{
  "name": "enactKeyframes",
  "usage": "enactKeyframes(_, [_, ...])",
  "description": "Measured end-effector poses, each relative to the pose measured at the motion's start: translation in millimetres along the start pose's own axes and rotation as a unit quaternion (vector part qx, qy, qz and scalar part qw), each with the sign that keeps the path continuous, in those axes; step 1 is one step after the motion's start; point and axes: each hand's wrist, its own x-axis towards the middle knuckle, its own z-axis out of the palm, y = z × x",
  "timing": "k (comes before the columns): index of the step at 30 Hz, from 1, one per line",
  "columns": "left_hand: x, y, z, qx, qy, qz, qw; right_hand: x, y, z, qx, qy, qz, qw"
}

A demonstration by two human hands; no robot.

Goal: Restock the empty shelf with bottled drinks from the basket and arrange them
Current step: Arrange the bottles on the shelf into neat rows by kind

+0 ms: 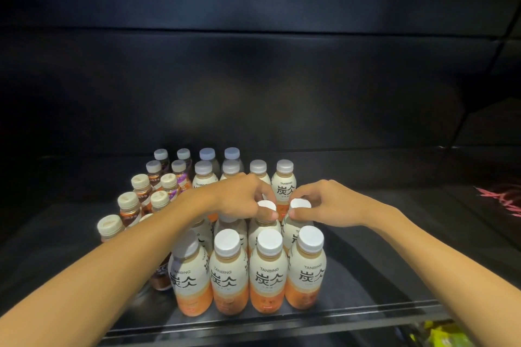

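left hand [242,200]: fingers pinch white cap of a second-row bottle [265,222] | right hand [327,205]: fingers pinch cap of the neighbouring bottle [299,220] | both bottles upright on dark shelf [380,262], behind front row of four TANBING bottles [248,273] | brown bottles [135,205] stand left

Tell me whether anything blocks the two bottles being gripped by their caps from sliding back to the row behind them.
Nothing visible does. The left hand grips the left bottle's cap and the right hand grips the right bottle's cap; between these and the back TANBING bottle only a bare gap shows, though the hands hide part of it.
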Motion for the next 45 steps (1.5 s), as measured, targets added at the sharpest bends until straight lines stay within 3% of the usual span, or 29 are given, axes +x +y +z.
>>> enactKeyframes(3, [-1.8, -2.1, -4.4, -0.012, 0.039, -0.001, 0.999, 2.9, -0.2, -4.9, 0.002, 0.024, 0.01, 1.0])
enactKeyframes(6, [4.1, -7.6, -13.3, -0.037, 0.141, -0.002, 0.989, 15.4, 2.9, -13.0, -0.001, 0.087, 0.025, 0.996])
enactKeyframes(9, [17.8, -15.7, -24.0, 0.008, 0.194, -0.014, 0.981, 36.4, 5.9, -21.6, -0.039, 0.139, 0.036, 0.989])
enactKeyframes(12, [33.7, -23.9, -31.6, 0.077, 0.176, -0.04, 0.981, 61.3, 12.9, -28.8, -0.084, 0.153, 0.057, 0.983])
enactKeyframes(17, [60.3, -35.4, -31.0, 0.148, 0.129, -0.076, 0.978, 95.9, 26.1, -27.7, -0.098, 0.1, 0.09, 0.986])
enactKeyframes(23, [70.9, -40.7, -26.8, 0.12, 0.09, -0.093, 0.984, 110.0, 34.8, -10.7, -0.05, 0.057, 0.105, 0.992])
enactKeyframes(30, [70.4, -37.3, -29.5, 0.101, 0.083, -0.099, 0.986, 105.8, 41.4, -4.7, 0.045, 0.068, 0.089, 0.993])
enactKeyframes(37, [62.2, -39.6, -20.9, 0.077, 0.098, -0.053, 0.991, 90.6, 38.3, -3.1, 0.0, 0.062, 0.072, 0.995])
enactKeyframes(45, [47.2, -31.5, -12.6, 0.03, 0.085, -0.038, 0.995, 63.1, 33.6, -1.3, 0.037, 0.035, 0.058, 0.997])
